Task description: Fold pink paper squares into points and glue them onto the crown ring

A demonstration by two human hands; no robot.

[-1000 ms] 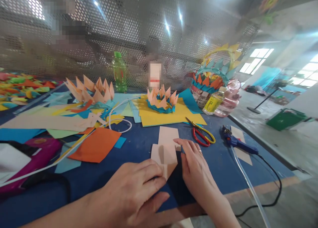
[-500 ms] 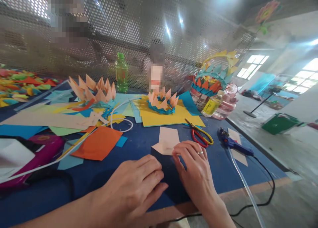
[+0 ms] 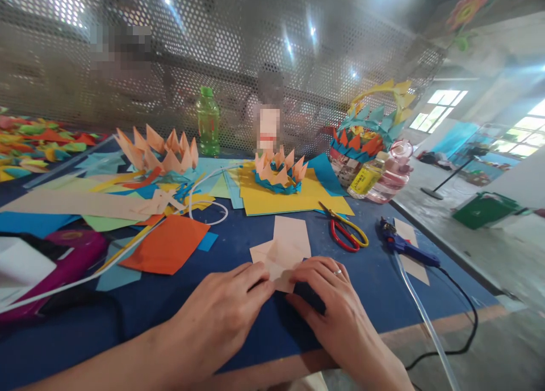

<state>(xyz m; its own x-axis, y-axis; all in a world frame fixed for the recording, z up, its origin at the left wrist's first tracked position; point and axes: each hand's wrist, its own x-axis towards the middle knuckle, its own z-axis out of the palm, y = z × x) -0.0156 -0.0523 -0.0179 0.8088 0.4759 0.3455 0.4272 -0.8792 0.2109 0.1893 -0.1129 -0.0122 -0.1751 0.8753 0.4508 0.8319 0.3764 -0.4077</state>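
Observation:
A pale peach piece of paper (image 3: 279, 259) with a crease lies low over the blue table in front of me. My left hand (image 3: 232, 306) has its fingers closed on the near left edge of this paper. At the near right edge, my right hand (image 3: 330, 294), with a ring on one finger, pinches it between thumb and fingers. Just behind, partly covered, lies another pale peach sheet (image 3: 293, 229). Scissors (image 3: 344, 232) with red and yellow handles rest beyond my right hand. Farther back, a small peach and blue folded-paper ring (image 3: 279, 178) sits on yellow paper (image 3: 255, 201).
To the right lies a blue glue gun (image 3: 404, 246) with a black cord. An orange sheet (image 3: 170, 246) and a magenta device (image 3: 80, 257) are on the left. Behind stand a larger peach paper ring (image 3: 162, 155), a green bottle (image 3: 208, 124), a paper basket (image 3: 355, 147) and a yellow-labelled bottle (image 3: 367, 178).
My left hand has come up to the paper and now holds its left edge. The peach paper has shifted nearer to me, uncovering more of the sheet behind.

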